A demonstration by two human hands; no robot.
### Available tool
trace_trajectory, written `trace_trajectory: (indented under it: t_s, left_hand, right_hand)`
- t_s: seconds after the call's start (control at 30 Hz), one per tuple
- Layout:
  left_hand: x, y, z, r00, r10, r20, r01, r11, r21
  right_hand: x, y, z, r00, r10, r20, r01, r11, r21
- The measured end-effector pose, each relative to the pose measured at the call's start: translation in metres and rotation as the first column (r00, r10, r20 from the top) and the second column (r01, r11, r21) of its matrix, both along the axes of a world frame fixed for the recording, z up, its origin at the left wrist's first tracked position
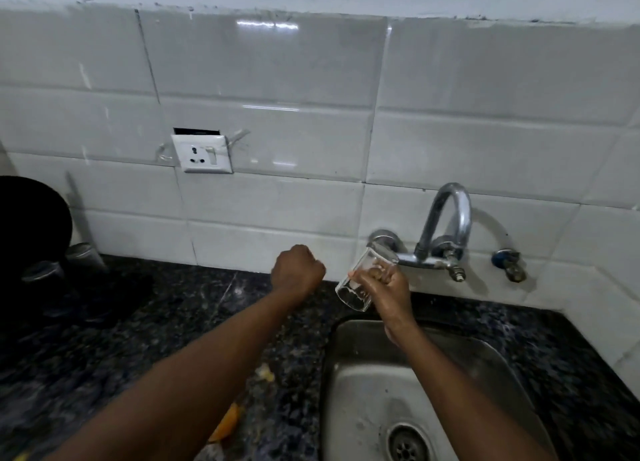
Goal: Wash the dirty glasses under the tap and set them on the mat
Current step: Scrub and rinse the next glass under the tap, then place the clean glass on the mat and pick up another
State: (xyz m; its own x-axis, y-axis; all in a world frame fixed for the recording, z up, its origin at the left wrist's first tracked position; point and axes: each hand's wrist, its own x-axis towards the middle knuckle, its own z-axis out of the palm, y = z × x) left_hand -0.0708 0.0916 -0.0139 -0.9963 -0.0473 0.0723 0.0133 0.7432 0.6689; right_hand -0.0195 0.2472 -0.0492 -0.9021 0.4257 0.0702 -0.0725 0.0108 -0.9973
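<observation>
A clear glass [362, 280] sits tilted at frame centre-right, below-left of the chrome tap [446, 232], above the sink's back rim.

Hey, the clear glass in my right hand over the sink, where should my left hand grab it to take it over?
Probably the thick base end of the glass, coming from the left: it tilts down-left, and the right hand already wraps the right side near the rim. The left hand is fisted alongside.

A white wall socket [202, 154] sits left of centre on the tiles. An orange scrap [225, 422] lies at the bottom, on the dark desk [104, 349].
</observation>
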Motion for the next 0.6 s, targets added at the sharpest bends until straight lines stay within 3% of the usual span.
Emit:
trace_trajectory:
  t_s: [0.17, 0.27, 0.37, 0.47, 0.6]
  left_hand:
    - [-0.021, -0.093, -0.031, 0.991, 0.121, 0.057, -0.119, 0.992, -0.046]
    - [-0.023, -0.152, -0.042, 0.973, 0.222, 0.064, -0.219, 0.974, -0.05]
    - [-0.019, -0.206, -0.059, 0.948, 0.305, 0.096, -0.298, 0.951, -0.081]
    - [-0.016, -0.258, -0.079, 0.91, 0.388, 0.143, -0.375, 0.92, -0.112]
    - [-0.01, -0.318, -0.105, 0.851, 0.482, 0.209, -0.441, 0.871, -0.215]
  right_hand:
    - [-0.031, -0.056, -0.002, 0.99, 0.143, -0.019, -0.144, 0.965, -0.22]
    - [-0.048, -0.099, -0.008, 0.949, 0.314, 0.029, -0.273, 0.864, -0.423]
    - [-0.062, -0.146, -0.014, 0.931, 0.364, 0.031, -0.275, 0.753, -0.599]
    - [-0.079, -0.192, -0.023, 0.923, 0.38, 0.066, -0.255, 0.73, -0.633]
    - [-0.1, -0.246, -0.033, 0.907, 0.382, 0.18, -0.255, 0.835, -0.487]
